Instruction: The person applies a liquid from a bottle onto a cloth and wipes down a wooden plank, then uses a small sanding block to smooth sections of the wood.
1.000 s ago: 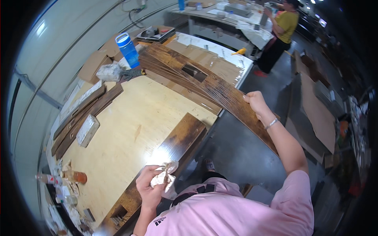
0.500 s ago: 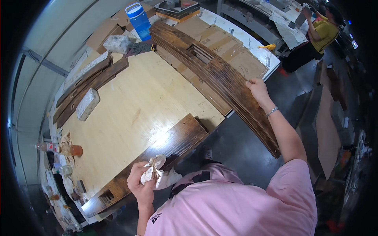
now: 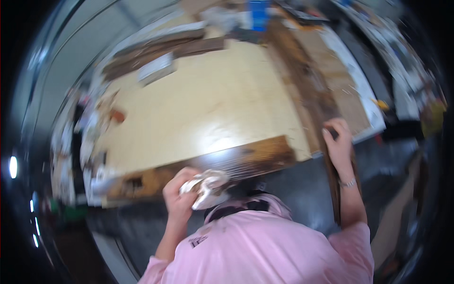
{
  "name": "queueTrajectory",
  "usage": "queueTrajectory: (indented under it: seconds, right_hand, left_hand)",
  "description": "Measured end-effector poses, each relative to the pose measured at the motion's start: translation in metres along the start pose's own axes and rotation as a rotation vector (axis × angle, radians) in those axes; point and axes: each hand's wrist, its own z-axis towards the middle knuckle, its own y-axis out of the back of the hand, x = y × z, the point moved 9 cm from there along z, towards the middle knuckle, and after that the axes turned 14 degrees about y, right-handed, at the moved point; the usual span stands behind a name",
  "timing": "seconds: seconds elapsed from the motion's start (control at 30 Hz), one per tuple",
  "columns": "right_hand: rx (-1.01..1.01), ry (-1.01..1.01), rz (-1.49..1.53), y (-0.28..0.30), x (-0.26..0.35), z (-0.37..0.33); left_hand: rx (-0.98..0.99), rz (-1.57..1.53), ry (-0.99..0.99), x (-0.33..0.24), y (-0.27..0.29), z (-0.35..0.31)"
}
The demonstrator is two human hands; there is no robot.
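Observation:
In my left hand is a crumpled white cloth, gripped by the fingers just over the near edge of a brown stained wooden board. This board lies along the table's front edge and has a slot near its left end. My right hand is above a second, longer brown board with a slot. Its fingers are curved and stand apart from the thumb, with nothing seen between them. That board runs along the table's right side, its near end jutting past the edge under my forearm.
A pale wrapped block and dark wooden strips lie at the far left of the light tabletop. Farther back is a blue bottle. Cardboard covers the right side. A person in yellow is partly visible at the far right.
The view has swung left and blurred. My right hand has loosened from the long board's edge, its thumb and fingers now apart. My left hand still grips the cloth.

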Motion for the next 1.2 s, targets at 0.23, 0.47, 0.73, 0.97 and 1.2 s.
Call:
queueTrajectory:
  seconds: [0.23,0.47,0.73,0.97,1.2]
  right_hand:
    - [0.137,0.030,0.292,-0.062,0.070,0.022]
    - [0.466,0.327,0.687,-0.178,0.255,0.018]
    - [0.664,0.357,0.844,-0.265,0.369,-0.013]
    - [0.650,0.312,0.792,-0.359,0.469,-0.025]
    - [0.838,0.315,0.855,-0.448,0.584,-0.036]
  left_hand:
    - [0.022,-0.493,0.090,0.017,0.042,-0.024]
    - [-0.167,-0.398,0.145,0.021,0.086,-0.050]
    - [-0.764,0.172,-0.053,0.021,0.311,-0.108]
    - [-1.190,0.641,0.112,0.055,0.637,-0.166]
    - [-0.909,1.004,0.470,0.185,0.729,-0.048]
